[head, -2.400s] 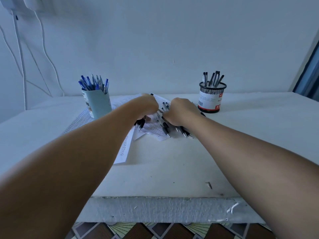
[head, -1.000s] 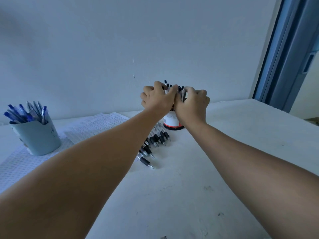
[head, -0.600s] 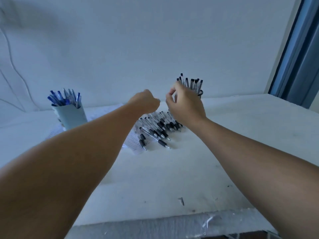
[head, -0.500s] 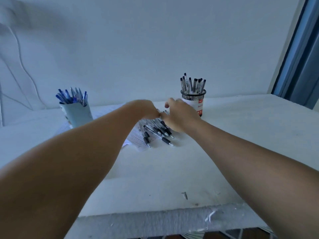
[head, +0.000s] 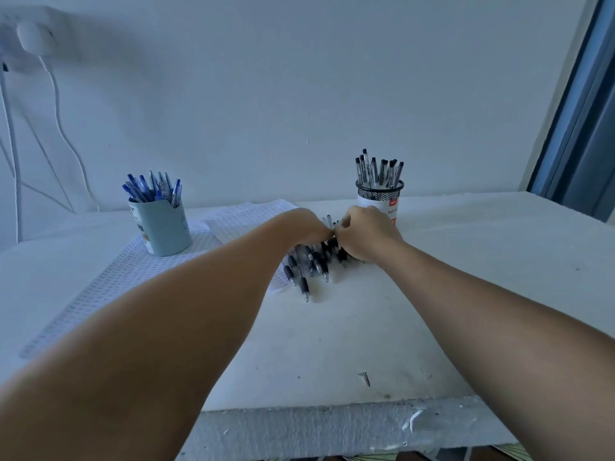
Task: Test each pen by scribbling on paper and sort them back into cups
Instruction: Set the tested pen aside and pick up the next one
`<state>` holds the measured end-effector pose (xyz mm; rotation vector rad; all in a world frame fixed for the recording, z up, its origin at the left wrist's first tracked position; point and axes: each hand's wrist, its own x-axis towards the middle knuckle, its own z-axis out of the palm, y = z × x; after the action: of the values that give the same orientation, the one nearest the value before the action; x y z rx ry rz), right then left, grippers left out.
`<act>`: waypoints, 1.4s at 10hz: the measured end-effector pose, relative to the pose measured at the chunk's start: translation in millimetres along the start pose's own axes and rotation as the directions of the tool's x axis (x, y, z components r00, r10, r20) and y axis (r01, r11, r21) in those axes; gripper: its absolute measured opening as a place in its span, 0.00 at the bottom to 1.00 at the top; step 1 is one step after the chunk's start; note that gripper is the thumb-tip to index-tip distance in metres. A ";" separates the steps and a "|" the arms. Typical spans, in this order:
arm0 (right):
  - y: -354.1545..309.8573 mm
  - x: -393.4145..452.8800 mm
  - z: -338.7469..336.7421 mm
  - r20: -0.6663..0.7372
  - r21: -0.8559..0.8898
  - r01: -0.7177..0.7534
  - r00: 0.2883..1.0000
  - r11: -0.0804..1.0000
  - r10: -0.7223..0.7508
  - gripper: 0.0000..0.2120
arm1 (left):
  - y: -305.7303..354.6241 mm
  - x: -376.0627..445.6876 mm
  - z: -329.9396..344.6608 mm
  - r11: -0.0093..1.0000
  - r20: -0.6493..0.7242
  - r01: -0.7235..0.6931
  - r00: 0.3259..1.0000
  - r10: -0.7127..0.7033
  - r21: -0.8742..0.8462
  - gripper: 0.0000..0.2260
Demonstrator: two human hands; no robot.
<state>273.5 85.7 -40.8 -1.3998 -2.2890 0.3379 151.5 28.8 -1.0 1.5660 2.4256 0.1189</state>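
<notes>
Pale blue-green cup at left, standing on printed white paper sheets, already full of blue pens.

Left hand and right hand meet over loose pile of black-grip clear pens on white table; fingers hidden, grip cannot tell.

Black mesh cup at right partly filled with black pens.

Judgement: over half sorted, pile left.

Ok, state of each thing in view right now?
Loose black pens: lying in a pile on the table, under both hands.
Mesh cup: upright, holding black pens.
Blue cup: upright on the paper, holding blue pens.
Paper: flat on the table.
Left hand: on the pile.
Right hand: on the pile; grip hidden.
</notes>
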 end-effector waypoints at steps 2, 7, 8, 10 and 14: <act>0.1 9.6 7.2 0.098 -0.026 -0.040 0.994 0.999 0.042 0.15 | 5.1 0.8 3.1 0.996 -0.108 -0.058 0.993 0.051 -0.064 0.15; -22.1 0.1 -14.8 0.013 0.126 -0.036 0.999 0.991 0.034 0.24 | 10.5 23.3 -32.1 0.654 -0.190 -0.067 0.975 -0.119 -0.754 0.05; -19.2 1.0 -28.9 -0.242 0.276 0.060 0.970 0.959 0.009 0.18 | 18.9 20.8 -37.6 0.996 -0.526 -0.071 0.850 0.029 -0.060 0.07; 2.5 15.4 -66.1 -0.523 0.525 0.129 0.829 0.841 0.199 0.09 | 79.0 32.8 -53.5 0.120 -0.516 -0.502 0.822 -0.241 -0.856 0.05; 50.9 40.8 -59.2 -0.375 0.179 -0.043 0.921 0.983 0.108 0.14 | 124.7 74.2 -11.6 0.301 -0.622 -0.595 0.783 0.009 -0.745 0.09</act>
<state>325.7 144.3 -0.8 -1.3367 -1.8491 0.2470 230.0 149.0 23.3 1.4059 1.5321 1.8806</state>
